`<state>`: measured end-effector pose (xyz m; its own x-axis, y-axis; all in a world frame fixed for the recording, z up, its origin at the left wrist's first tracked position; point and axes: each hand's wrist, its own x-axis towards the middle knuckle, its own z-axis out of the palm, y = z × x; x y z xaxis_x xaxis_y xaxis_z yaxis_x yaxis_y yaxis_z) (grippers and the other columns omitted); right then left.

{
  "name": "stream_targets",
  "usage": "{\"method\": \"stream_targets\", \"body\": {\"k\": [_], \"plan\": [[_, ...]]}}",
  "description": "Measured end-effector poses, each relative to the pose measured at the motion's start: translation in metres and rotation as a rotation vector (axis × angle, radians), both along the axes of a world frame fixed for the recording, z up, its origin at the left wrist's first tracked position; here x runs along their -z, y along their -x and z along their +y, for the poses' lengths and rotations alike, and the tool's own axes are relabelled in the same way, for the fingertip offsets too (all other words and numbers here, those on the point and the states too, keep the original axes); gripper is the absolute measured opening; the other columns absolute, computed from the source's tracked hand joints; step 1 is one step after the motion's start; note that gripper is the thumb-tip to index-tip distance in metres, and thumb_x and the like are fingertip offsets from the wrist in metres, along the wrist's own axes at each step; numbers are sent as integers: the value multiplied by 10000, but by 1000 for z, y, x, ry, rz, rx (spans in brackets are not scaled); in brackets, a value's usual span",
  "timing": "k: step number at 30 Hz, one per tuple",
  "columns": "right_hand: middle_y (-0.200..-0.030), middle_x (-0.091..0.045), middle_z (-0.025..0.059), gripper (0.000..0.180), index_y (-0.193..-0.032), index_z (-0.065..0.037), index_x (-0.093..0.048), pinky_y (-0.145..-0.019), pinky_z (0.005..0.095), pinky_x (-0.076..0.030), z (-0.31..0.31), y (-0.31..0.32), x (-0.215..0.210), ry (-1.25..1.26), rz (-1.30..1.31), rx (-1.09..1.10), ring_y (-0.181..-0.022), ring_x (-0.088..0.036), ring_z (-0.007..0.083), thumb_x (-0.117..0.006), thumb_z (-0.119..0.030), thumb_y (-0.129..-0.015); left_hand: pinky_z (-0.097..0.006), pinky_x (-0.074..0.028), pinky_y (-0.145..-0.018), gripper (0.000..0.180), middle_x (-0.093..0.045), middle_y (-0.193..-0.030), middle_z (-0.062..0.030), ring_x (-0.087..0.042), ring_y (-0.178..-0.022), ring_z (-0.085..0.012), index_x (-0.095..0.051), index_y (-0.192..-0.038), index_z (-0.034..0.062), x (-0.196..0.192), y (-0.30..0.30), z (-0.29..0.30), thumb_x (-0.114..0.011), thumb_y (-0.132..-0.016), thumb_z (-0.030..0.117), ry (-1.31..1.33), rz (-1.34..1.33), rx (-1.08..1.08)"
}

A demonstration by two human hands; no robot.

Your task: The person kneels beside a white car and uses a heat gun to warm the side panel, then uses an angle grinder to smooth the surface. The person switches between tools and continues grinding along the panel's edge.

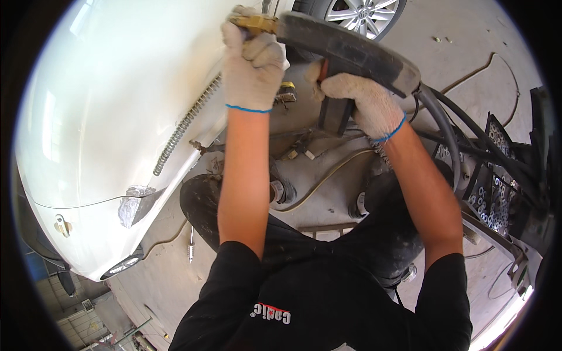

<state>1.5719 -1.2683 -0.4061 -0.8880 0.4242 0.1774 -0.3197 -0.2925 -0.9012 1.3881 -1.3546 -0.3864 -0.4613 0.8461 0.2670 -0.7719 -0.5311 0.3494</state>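
Note:
Both my hands wear off-white knit gloves with blue cuffs. They hold a black gun-shaped tool (345, 44) with thick cables at its rear, which looks like a welding gun. My left hand (254, 67) is closed around its brass-coloured front end, close to the white car body (140, 88). At the grip below the gun's body, my right hand (366, 102) is closed beside a red trigger (324, 70). The tip is hidden by my left glove. Along the car's lower side runs a metal coil spring (186, 126). Farther along, a bare metal patch (136, 206) shows in the paint.
Thick black cables (442, 126) lead from the gun to the right. There stands a dark rack (497, 199) holding many small rings. A tan hose (325, 178) curves across the floor between my legs. A car wheel (363, 17) is at the top, and a slim metal tool (191, 245) lies below the car.

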Motion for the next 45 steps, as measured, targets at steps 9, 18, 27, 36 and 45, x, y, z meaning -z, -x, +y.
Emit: {"method": "stream_targets", "body": {"k": [9, 18, 27, 36, 45], "plan": [[-1069, -671, 58, 561, -1368, -152, -546, -764, 313, -544, 21, 13, -41, -882, 96, 150, -867, -672, 183, -697, -94, -831, -156, -301, -436, 296, -598, -879, 20, -302, -506, -24, -621, -1136, 32, -40, 6, -39, -439, -1066, 254, 109, 48, 23], [-995, -682, 115, 661, -1392, -204, -505, -763, 375, -554, -9, 39, -86, -1602, -61, 180, -902, -684, 295, -716, -141, -768, -178, -335, -422, 366, -639, -782, -5, -413, -515, -40, -641, -1007, 60, -45, 6, -76, -402, -1050, 334, 410, -118, -332], [-987, -676, 69, 501, -1346, -231, -531, -793, 408, -552, -64, -5, -92, -1889, -228, 340, -912, -699, 284, -620, -197, -854, -319, -554, -753, 372, -649, -944, -1, -614, -794, -142, -613, -1051, 122, -35, -31, -88, -418, -1052, 438, 682, -38, -390], [-949, -646, 85, 822, -1390, -150, -491, -763, 382, -512, -53, 2, -60, -1674, -328, 474, -890, -649, 272, -790, -102, -626, -297, -504, -639, 398, -609, -859, -1, -565, -702, -143, -563, -981, 133, -26, -3, -38, -395, -1053, 486, 763, 130, -210], [-885, -588, 115, 631, -1403, -220, -497, -719, 412, -527, 22, -1, -49, -1338, -576, 115, -817, -641, 299, -634, -83, -803, -258, -482, -616, 417, -593, -838, 12, -550, -678, -103, -559, -989, 139, 27, 7, 26, -435, -1027, 535, 759, 135, 60]]}}
